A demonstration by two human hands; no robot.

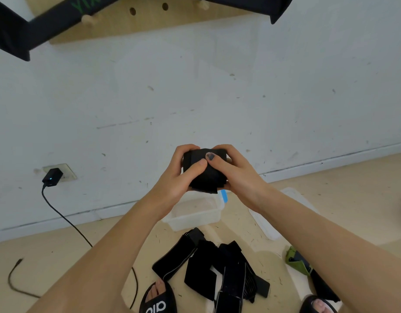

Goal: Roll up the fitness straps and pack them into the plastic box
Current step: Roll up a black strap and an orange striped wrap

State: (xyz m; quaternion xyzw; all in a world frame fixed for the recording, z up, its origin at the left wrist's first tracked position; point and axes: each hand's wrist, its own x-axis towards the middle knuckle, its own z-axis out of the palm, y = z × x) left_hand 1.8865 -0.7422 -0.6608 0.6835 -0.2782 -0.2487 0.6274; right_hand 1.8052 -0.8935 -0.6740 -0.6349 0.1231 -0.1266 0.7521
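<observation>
- We see both hands raised in front of the wall, gripping one rolled black strap (205, 171) between them.
- The left hand (179, 175) curls round its left side, the right hand (234, 171) round its right, thumbs pressing on top.
- Below them, on the floor, sits the clear plastic box (195, 214), with its lid (266, 224) just beside it.
- Loose black straps (217, 267) lie nearer us on the floor.

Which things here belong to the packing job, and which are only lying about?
Job:
- rolled strap, held in left hand and right hand
- loose straps on the floor
- plastic box
- lid

Lying about:
- charger and cable
- wooden pegboard
</observation>
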